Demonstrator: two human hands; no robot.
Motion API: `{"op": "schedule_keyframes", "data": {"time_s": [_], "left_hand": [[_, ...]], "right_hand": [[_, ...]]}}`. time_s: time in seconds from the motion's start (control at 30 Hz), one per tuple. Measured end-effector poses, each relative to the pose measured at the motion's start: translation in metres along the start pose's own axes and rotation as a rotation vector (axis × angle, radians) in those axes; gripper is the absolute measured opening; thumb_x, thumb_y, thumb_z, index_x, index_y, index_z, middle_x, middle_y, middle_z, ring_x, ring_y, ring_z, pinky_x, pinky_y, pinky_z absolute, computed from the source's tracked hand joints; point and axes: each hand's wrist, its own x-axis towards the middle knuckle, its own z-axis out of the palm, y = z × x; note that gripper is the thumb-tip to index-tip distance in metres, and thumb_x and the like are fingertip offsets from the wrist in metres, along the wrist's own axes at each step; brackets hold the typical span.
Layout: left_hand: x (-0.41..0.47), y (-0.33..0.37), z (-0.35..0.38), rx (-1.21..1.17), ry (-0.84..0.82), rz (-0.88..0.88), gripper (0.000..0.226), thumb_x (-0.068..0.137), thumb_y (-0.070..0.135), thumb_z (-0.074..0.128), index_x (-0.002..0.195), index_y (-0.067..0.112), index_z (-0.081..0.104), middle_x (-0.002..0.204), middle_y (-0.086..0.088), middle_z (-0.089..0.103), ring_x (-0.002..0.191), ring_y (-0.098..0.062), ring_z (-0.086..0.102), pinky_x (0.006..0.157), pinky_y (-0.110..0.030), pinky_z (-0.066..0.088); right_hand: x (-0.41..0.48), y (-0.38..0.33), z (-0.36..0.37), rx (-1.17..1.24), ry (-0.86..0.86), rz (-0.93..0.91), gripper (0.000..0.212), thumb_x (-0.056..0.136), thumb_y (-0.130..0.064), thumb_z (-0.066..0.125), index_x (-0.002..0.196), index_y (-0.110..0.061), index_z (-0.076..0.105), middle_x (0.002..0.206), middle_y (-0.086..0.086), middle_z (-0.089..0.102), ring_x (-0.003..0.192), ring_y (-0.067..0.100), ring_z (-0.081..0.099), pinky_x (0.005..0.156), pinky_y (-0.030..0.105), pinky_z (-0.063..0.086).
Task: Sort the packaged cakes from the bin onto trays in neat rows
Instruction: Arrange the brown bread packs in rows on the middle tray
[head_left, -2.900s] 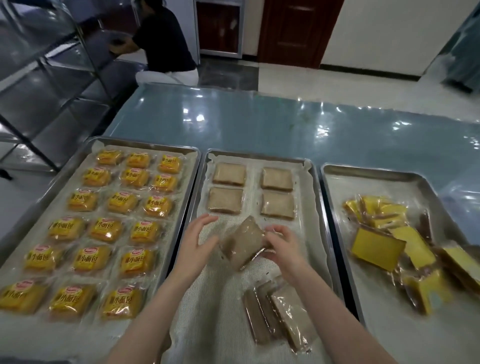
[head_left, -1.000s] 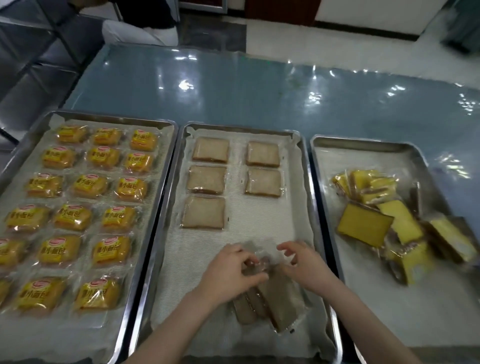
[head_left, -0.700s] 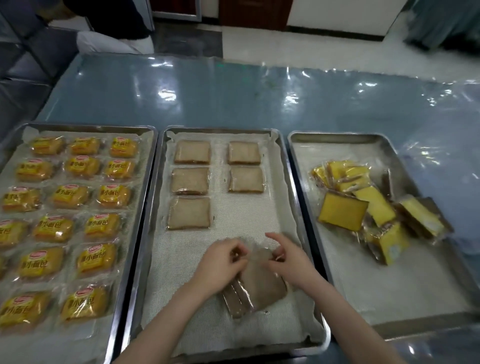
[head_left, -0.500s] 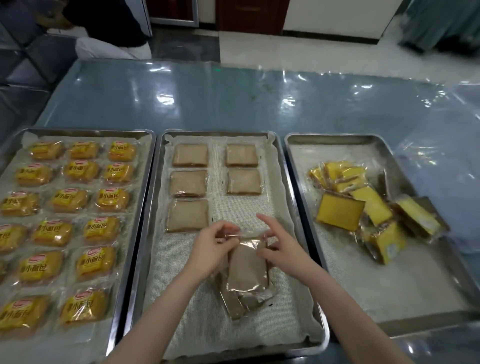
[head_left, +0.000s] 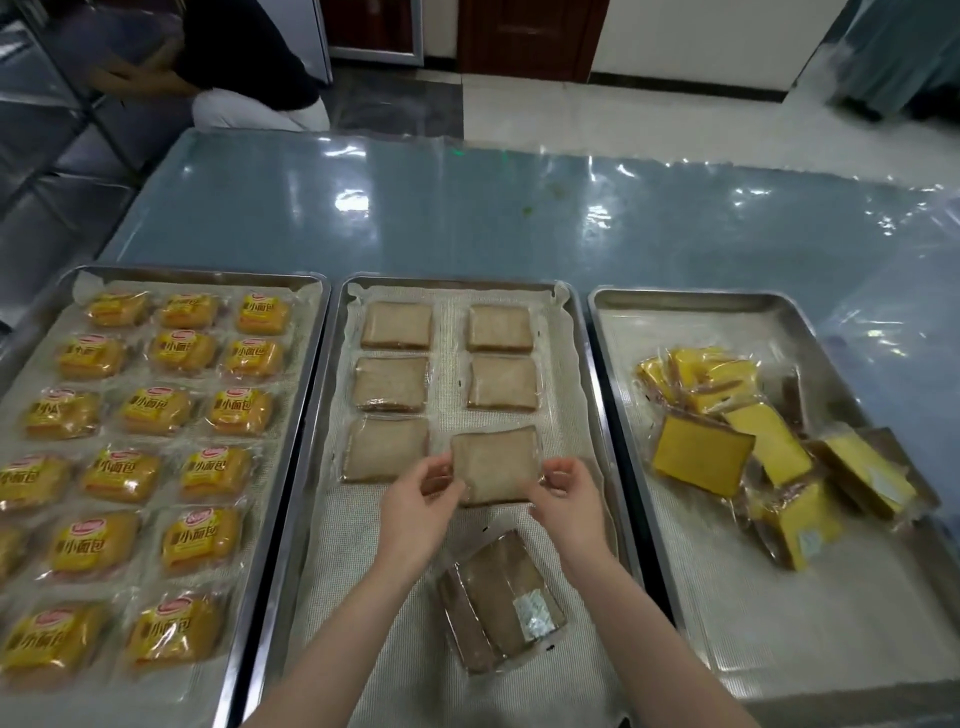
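A brown square packaged cake (head_left: 496, 462) is held over the cloth-lined middle tray (head_left: 587, 364), in the right column just below two placed cakes. My left hand (head_left: 418, 512) pinches its left edge and my right hand (head_left: 569, 501) pinches its right edge. Several brown cakes lie in two columns on this tray, the nearest at the left (head_left: 387, 449). A small stack of wrapped brown cakes (head_left: 498, 600) lies near the tray's front, between my forearms.
The left tray (head_left: 291, 415) holds neat rows of yellow packaged buns. The right tray (head_left: 675, 306) holds a loose heap of yellow cake slices (head_left: 769, 447). Behind the trays is a blue table covered in plastic film (head_left: 519, 208). A person crouches at far left by metal racks.
Both hands lifted one brown cake off the front stack and carried it forward to the third row, right column. Earlier a cake was set down in the left column's third row.
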Motion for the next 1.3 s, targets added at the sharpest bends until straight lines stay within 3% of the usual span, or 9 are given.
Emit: {"op": "schedule_keyframes", "data": {"time_s": [0.1, 0.17, 0.27, 0.4, 0.7, 0.83, 0.9, 1.03, 1.3], "left_hand": [[0.010, -0.004, 0.007, 0.030, -0.016, 0.020, 0.034, 0.086, 0.008, 0.068, 0.118, 0.019, 0.065, 0.103, 0.012, 0.069, 0.094, 0.005, 0.062, 0.082, -0.010, 0.050], [0.016, -0.006, 0.012, 0.061, -0.041, 0.008, 0.036, 0.088, 0.006, 0.064, 0.122, 0.015, 0.064, 0.106, 0.009, 0.069, 0.097, 0.000, 0.063, 0.091, -0.021, 0.051], [0.023, -0.008, 0.021, 0.086, -0.078, -0.019, 0.039, 0.091, 0.002, 0.058, 0.128, 0.013, 0.060, 0.113, 0.006, 0.067, 0.102, -0.002, 0.061, 0.094, -0.017, 0.048], [0.029, -0.009, 0.031, 0.087, -0.116, -0.039, 0.044, 0.094, 0.003, 0.053, 0.136, 0.014, 0.052, 0.120, 0.005, 0.062, 0.106, -0.002, 0.056, 0.082, -0.003, 0.040], [0.027, -0.020, 0.026, 0.181, -0.197, 0.026, 0.052, 0.093, 0.011, 0.058, 0.142, 0.019, 0.045, 0.134, 0.005, 0.055, 0.118, -0.005, 0.050, 0.101, -0.022, 0.040], [0.008, -0.024, 0.012, 0.280, -0.129, 0.145, 0.044, 0.082, 0.024, 0.073, 0.124, 0.028, 0.059, 0.109, 0.011, 0.061, 0.098, -0.005, 0.058, 0.082, -0.019, 0.049], [-0.007, -0.025, 0.004, 0.340, -0.197, 0.150, 0.035, 0.079, 0.033, 0.076, 0.111, 0.031, 0.064, 0.098, 0.013, 0.060, 0.088, -0.002, 0.056, 0.073, -0.013, 0.045], [-0.028, -0.035, -0.003, 0.461, -0.365, 0.145, 0.039, 0.076, 0.037, 0.077, 0.112, 0.032, 0.063, 0.102, 0.014, 0.058, 0.092, 0.001, 0.053, 0.080, -0.016, 0.045], [-0.057, -0.056, -0.035, 0.339, -0.329, 0.019, 0.034, 0.072, 0.024, 0.082, 0.098, 0.027, 0.060, 0.090, 0.009, 0.064, 0.083, -0.004, 0.061, 0.072, -0.016, 0.049]], "right_hand": [[0.009, 0.006, -0.001, -0.219, 0.011, -0.092, 0.049, 0.082, -0.012, 0.073, 0.126, -0.023, 0.054, 0.095, -0.007, 0.067, 0.084, 0.003, 0.064, 0.078, 0.023, 0.051], [0.018, 0.007, 0.000, -0.303, 0.027, -0.131, 0.048, 0.086, -0.013, 0.070, 0.131, -0.021, 0.055, 0.107, -0.006, 0.063, 0.081, -0.002, 0.059, 0.077, 0.018, 0.048], [0.033, 0.006, 0.002, -0.411, 0.052, -0.149, 0.044, 0.094, -0.015, 0.059, 0.137, -0.018, 0.051, 0.128, 0.004, 0.050, 0.090, 0.006, 0.053, 0.089, 0.025, 0.046], [0.044, 0.010, 0.005, -0.405, 0.034, -0.150, 0.046, 0.094, -0.009, 0.051, 0.139, -0.018, 0.047, 0.123, 0.007, 0.058, 0.102, 0.019, 0.060, 0.093, 0.043, 0.052], [0.046, 0.013, -0.001, -0.616, -0.001, -0.205, 0.055, 0.094, -0.012, 0.052, 0.147, -0.018, 0.038, 0.131, 0.008, 0.045, 0.121, 0.024, 0.048, 0.105, 0.041, 0.042], [0.019, 0.012, -0.014, -0.694, 0.103, -0.412, 0.044, 0.093, -0.023, 0.058, 0.136, -0.019, 0.048, 0.132, 0.002, 0.045, 0.122, 0.017, 0.043, 0.102, 0.033, 0.043], [0.002, 0.019, -0.022, -0.758, -0.005, -0.413, 0.035, 0.092, -0.024, 0.060, 0.126, -0.021, 0.056, 0.123, 0.000, 0.053, 0.107, 0.012, 0.053, 0.091, 0.029, 0.048], [-0.025, 0.033, -0.025, -0.799, -0.348, -0.161, 0.046, 0.088, -0.035, 0.066, 0.130, -0.022, 0.054, 0.118, -0.002, 0.063, 0.098, 0.008, 0.058, 0.086, 0.024, 0.049], [-0.053, 0.037, -0.009, -0.739, -0.380, -0.147, 0.043, 0.078, -0.036, 0.078, 0.118, -0.029, 0.062, 0.095, -0.009, 0.064, 0.088, 0.007, 0.061, 0.081, 0.026, 0.053]]}}
